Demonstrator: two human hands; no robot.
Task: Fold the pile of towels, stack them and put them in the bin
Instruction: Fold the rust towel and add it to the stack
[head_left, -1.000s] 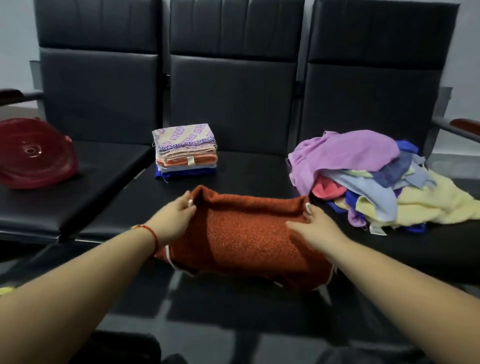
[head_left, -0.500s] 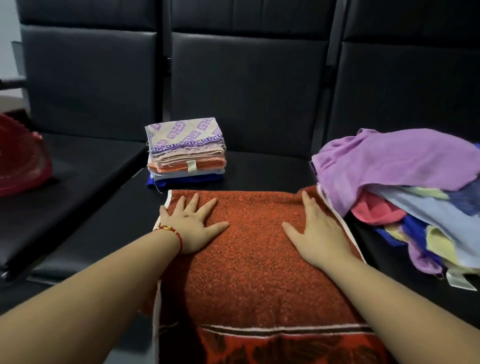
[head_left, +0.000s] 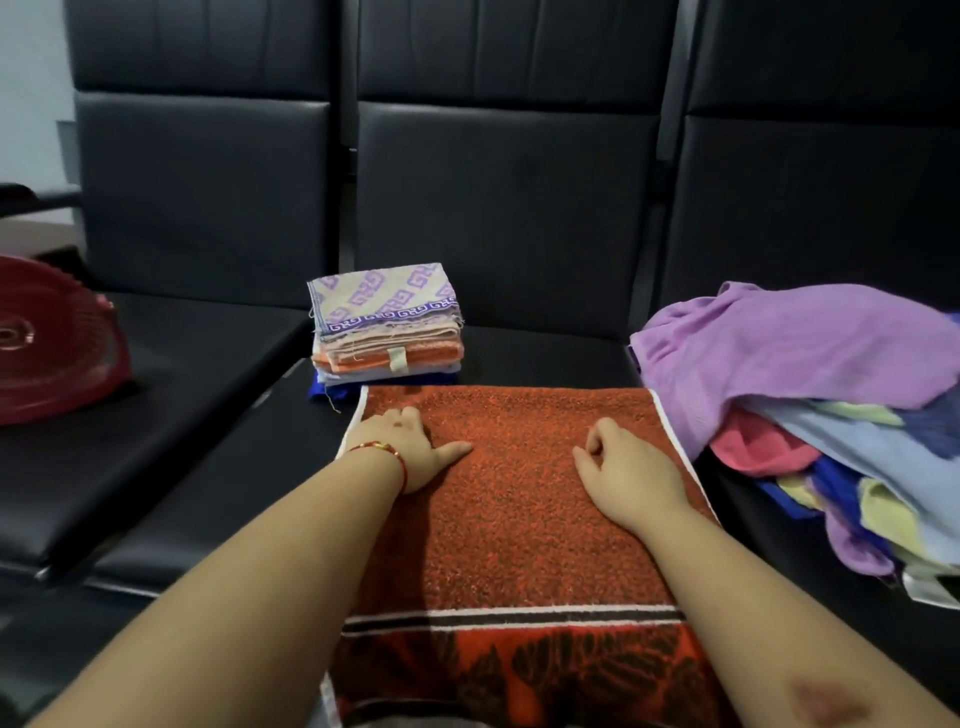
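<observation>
The orange towel (head_left: 519, 493) lies flat just before the stack (head_left: 387, 332). Both hands rest on it, left hand (head_left: 410, 447) and right hand (head_left: 628, 478), fingers curling, gripping nothing clearly. Dragging could bump the stack or snag the pile (head_left: 810, 395) beside it.

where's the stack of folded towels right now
In the head view the stack of folded towels sits on the middle black seat, left of centre, just beyond the far left corner of the orange towel.
</observation>
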